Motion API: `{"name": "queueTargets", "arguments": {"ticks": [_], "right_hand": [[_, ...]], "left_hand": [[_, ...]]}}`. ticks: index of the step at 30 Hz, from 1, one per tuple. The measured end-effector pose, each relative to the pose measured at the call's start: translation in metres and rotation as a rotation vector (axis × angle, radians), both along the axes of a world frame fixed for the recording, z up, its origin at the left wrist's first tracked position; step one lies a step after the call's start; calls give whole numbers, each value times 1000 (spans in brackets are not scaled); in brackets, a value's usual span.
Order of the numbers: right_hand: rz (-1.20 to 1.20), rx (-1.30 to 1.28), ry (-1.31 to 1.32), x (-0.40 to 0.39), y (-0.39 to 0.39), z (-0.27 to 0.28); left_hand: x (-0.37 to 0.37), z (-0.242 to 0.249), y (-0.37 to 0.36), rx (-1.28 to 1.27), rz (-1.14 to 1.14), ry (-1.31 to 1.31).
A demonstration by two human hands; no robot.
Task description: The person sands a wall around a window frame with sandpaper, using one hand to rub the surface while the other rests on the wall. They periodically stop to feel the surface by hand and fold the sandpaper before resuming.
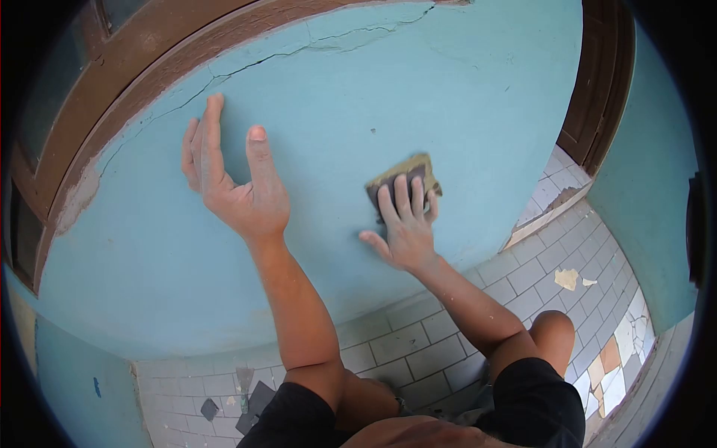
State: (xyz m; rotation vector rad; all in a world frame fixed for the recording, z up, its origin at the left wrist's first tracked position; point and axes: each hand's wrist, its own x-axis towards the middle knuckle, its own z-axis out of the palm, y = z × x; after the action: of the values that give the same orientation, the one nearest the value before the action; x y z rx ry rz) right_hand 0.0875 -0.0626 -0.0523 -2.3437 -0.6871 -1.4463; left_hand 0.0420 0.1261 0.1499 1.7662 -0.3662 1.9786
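Pressed flat against the light blue wall [328, 172] is a worn, folded piece of sandpaper [418, 163], dark in the middle with tan edges. My right hand [409, 233] holds it there, fingers spread over it and thumb out to the left on the wall. My left hand [243, 190], dusty with pale powder, is raised at the wall to the left, its fingers stretched out and thumb apart. Nothing is in it. Above its fingertips a long dark crack [276, 56] runs across the upper wall.
A brown wooden window frame [112, 82] borders the wall at upper left. At the right are a brown door [590, 89] and a tiled step [549, 190]. Grey floor tiles [403, 342] lie below, with dark loose pieces [258, 399] at lower left and pale flakes [566, 279] on the right.
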Motion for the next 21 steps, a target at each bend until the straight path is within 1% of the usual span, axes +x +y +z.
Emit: {"name": "queueTargets", "arguments": {"ticks": [1,3,4,5,6,7,9,10,11,12,13,14,15,16,17,18,20,21], "right_hand": [[-47,56,20,6,-4,52],[-45,363,-20,22,-6,144],[12,426,-118,34,-4,173],[64,491,-223,41,0,188],[55,493,-218,36,10,179],[69,430,-139,24,23,157],[136,243,-7,-5,45,71],[189,121,54,-19,58,3],[195,-11,57,-25,52,-55],[180,-69,45,-22,30,-72],[170,-128,34,-20,15,-69],[141,-31,89,-8,5,-62],[114,66,172,-3,-5,-27],[70,199,31,14,-15,17],[46,319,-3,27,-26,69],[18,441,-54,37,-35,110],[-9,485,-80,49,-40,143],[-32,523,-112,51,-39,151]], "left_hand": [[2,0,1,10,-4,16],[5,0,1,6,4,-35],[6,-2,-1,6,2,-13],[6,-1,-3,-7,15,-27],[8,0,-5,-20,27,-51],[10,0,-4,-22,19,-52],[13,-3,-2,0,98,-84],[14,-4,-2,-4,90,-90],[15,-6,-1,16,121,-100],[17,-7,-1,34,153,-117],[20,-6,0,34,152,-125],[23,-6,2,47,129,-161],[21,-9,3,63,111,-171],[19,-12,4,65,117,-136],[20,-11,2,79,156,-143],[22,-9,0,94,190,-165],[25,-8,-2,88,199,-170],[26,-7,-3,76,212,-180]]}}
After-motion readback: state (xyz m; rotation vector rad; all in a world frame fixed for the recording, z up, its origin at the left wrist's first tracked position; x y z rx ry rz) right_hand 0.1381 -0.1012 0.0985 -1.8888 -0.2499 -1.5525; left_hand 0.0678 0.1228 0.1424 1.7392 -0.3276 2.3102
